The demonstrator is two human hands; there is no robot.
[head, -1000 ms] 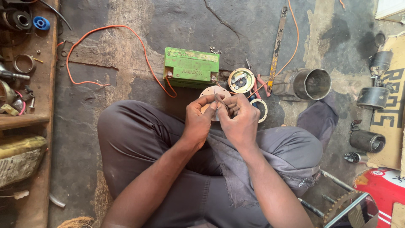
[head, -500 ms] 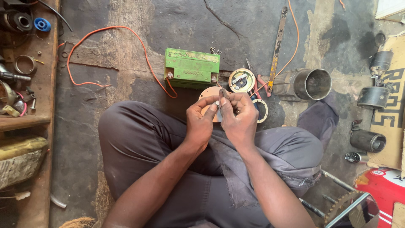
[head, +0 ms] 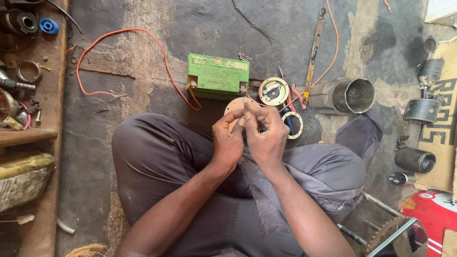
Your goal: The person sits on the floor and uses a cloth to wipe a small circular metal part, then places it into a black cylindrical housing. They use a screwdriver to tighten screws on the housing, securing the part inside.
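One person sat cross-legged on a stained concrete floor. One green battery stood just beyond the knees, an orange wire looping from it. One ribbed metal cylinder lay open-mouthed to its right, and three dark cylinders lay farther right. Two round parts lay near the hands: a cream dial and a white ring. The left hand and right hand were pressed together, fingers pinched on one tan disc held above the lap, between battery and knees.
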